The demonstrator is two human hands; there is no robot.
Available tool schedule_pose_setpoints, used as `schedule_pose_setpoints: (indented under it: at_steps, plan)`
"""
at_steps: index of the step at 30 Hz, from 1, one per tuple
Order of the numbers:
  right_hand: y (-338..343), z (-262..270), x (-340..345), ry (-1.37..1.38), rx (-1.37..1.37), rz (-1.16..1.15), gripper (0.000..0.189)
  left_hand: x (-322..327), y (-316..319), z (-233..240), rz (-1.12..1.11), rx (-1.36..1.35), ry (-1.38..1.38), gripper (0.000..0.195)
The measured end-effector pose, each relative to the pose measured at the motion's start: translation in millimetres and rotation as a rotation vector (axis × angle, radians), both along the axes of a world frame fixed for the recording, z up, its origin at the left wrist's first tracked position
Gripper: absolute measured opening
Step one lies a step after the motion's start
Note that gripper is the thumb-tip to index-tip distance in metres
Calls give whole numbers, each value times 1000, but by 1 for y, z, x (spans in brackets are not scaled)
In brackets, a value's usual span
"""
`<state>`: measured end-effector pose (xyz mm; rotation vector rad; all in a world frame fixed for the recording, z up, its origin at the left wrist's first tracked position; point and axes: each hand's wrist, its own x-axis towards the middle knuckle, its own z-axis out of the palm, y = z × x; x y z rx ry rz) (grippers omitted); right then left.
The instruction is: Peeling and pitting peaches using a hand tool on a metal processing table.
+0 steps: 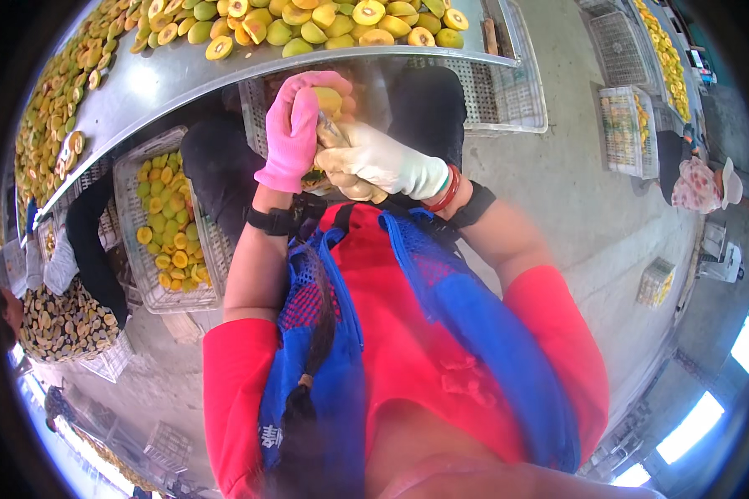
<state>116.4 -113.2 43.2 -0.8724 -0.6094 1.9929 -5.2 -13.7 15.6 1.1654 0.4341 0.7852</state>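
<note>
My left hand, in a pink knit glove, is closed around a yellow stone fruit, apparently a peach. Against it is my right hand, in a white glove with tan coated fingers. It grips a small metal tool whose tip points at the fruit; the fingers hide most of the tool and its exact kind. Both hands are held together above my lap, just short of a metal worktable. Halved yellow-green peaches lie heaped on the tabletop, several with cut faces up.
A plastic crate of peach halves stands left of my knee. Under the table's right end is another pale crate. A co-worker sits at the left; another person is far right near a crate.
</note>
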Motion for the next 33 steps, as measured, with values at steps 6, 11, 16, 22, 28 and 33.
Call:
schedule_pose_setpoints:
  at_steps: [6,11,16,22,28,33]
  plan:
    - [1,15,-3,-271,46,-78,11,1,14,-3,-59,153,25,67]
    - [-1,0,-2,-114,-2,-86,9,-5,17,-12,-88,100,-22,35]
    - [-5,-2,9,182,-119,55,9,-14,21,-20,-161,208,100,36]
    - [-7,13,-3,-473,-28,64,12,-14,17,-33,-155,319,206,44]
    - [-13,-6,12,223,-165,108,12,-12,13,-24,-175,309,213,45]
    - [-11,-3,-1,211,-132,-5,12,-4,2,-19,-76,101,92,66]
